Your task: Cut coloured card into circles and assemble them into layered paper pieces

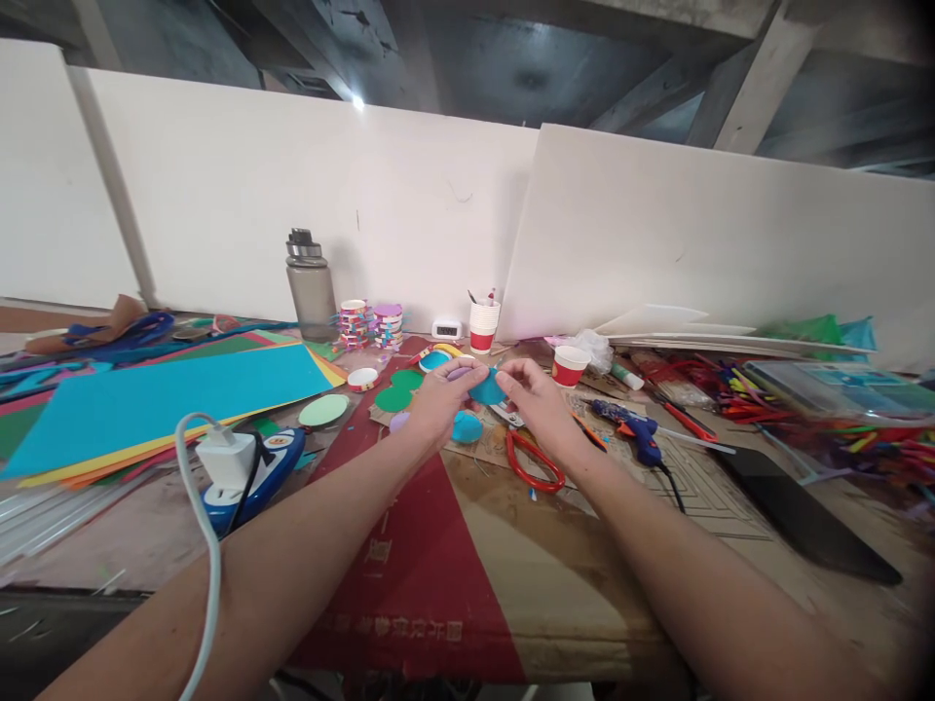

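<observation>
Between my two hands is a small piece of blue paper (487, 388), curved like a cone or a bent disc. My left hand (444, 394) pinches its left edge with thumb and finger. On the other side my right hand (536, 391) has its fingertips closed on the right edge. Just below lies a blue paper disc (467, 426). A pair of scissors with red handles (536, 469) rests under my right hand, its blades partly hidden. Green paper discs (394, 393) and a cut cup rim with blue (433, 360) are left of my left hand.
At the left, coloured paper sheets (168, 399) lie beside a power strip (267, 477), its white cable crossing my left forearm. A bottle (311, 287) stands behind. Right are a paper cup (571, 366), a blue glue gun (643, 438) and a dark tablet-like slab (800, 511).
</observation>
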A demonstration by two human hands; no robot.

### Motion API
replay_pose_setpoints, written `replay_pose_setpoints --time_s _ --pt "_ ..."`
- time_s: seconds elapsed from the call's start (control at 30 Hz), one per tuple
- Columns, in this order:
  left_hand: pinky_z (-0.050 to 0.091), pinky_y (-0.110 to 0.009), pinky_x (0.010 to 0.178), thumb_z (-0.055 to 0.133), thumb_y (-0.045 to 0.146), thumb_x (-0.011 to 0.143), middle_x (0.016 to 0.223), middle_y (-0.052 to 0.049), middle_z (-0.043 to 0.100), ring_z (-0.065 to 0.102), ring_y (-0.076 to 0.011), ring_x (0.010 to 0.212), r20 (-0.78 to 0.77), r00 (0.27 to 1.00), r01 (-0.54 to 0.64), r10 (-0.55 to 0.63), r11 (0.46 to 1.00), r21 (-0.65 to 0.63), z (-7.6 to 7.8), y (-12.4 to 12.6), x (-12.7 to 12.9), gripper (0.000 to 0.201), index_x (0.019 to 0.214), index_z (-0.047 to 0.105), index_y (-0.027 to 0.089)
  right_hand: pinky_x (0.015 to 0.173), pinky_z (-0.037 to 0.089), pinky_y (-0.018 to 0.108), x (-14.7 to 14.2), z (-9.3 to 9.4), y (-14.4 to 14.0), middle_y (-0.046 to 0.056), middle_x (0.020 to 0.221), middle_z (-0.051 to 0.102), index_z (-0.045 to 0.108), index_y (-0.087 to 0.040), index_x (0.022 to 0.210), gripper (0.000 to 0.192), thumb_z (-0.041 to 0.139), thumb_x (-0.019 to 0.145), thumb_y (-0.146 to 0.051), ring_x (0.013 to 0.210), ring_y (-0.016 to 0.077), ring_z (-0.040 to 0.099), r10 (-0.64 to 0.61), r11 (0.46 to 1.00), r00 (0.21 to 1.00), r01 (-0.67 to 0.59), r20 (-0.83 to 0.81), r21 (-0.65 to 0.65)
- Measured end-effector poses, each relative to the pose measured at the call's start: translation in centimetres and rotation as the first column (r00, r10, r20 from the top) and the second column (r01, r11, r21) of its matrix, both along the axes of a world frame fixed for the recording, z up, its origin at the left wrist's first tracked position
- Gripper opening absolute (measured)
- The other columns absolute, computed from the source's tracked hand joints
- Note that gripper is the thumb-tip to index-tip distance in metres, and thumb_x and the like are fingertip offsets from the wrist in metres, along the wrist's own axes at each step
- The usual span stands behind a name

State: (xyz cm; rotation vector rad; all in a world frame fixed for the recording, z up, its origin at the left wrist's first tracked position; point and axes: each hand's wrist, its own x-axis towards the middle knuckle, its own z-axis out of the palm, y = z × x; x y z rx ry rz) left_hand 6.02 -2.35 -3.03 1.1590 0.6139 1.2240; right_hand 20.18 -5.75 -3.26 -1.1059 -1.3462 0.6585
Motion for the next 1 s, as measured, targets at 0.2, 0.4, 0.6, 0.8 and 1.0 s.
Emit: replay_pose_setpoints --time_s 0.2,0.4,0.6,0.8,1.0 --pt "0.043 -0.023 0.044 0.082 0.051 0.061 0.073 -0.001 0.060 0.054 -0.0117 0.060 0.126 0.990 0.068 -0.060 0.996 -0.058 -0.4 0.5 0.1 0.044 0.080 0.065 0.015 0.057 0.035 0.026 0.2 0.0 -0.1 -0.004 0.062 0.053 0.059 -0.020 0.071 0.023 0.066 0.072 -0.041 0.057 0.0110 0.042 -0.031 0.999 0.999 0.031 -0.029 0.013" --pt "0.043 -0.021 0.047 0.085 0.047 0.061 0.075 -0.001 0.061 0.053 -0.0100 0.061 0.096 0.987 0.129 -0.132 0.991 0.043 -0.6 0.7 -0.1 0.043 0.083 0.066 0.015 0.055 0.040 0.027 0.0 0.2 -0.2 -0.003 0.063 0.058 0.067 -0.019 0.081 0.022 0.065 0.073 -0.040 0.053 0.0117 0.048 -0.042 0.999 0.995 0.043 -0.087 0.010" --pt "0.042 -0.022 0.052 0.082 0.033 0.064 0.074 0.001 0.064 0.050 -0.0079 0.056 -0.021 0.991 -0.127 0.135 0.964 0.232 -0.7 1.0 -0.1 0.027 0.080 0.066 0.018 0.079 0.051 0.034 -0.4 0.0 -0.3 0.005 0.098 0.070 0.069 -0.020 0.102 0.031 0.062 0.074 -0.032 0.082 0.0180 0.063 0.003 0.997 0.998 0.002 -0.067 0.081" --pt "0.050 -0.029 0.078 0.074 0.027 0.073 0.087 -0.005 0.068 0.061 -0.0170 0.084 -0.102 0.952 -0.205 0.290 0.845 0.494 -1.0 0.5 -0.1 0.009 0.076 0.070 0.019 0.069 0.046 0.029 -0.7 0.1 -0.9 0.004 0.091 0.067 0.067 -0.020 0.097 0.028 0.067 0.072 -0.032 0.074 0.0154 0.053 -0.105 0.988 0.993 0.097 0.060 0.122" --pt "0.050 -0.031 0.085 0.073 0.027 0.075 0.088 -0.006 0.067 0.061 -0.0195 0.089 -0.131 0.946 -0.186 0.295 0.829 0.527 -0.9 0.0 -0.1 0.008 0.077 0.070 0.020 0.066 0.046 0.028 -0.8 0.4 -1.2 0.002 0.084 0.067 0.066 -0.021 0.087 0.015 0.065 0.077 -0.032 0.069 0.0147 0.056 -0.059 0.991 0.998 0.058 0.005 0.118"
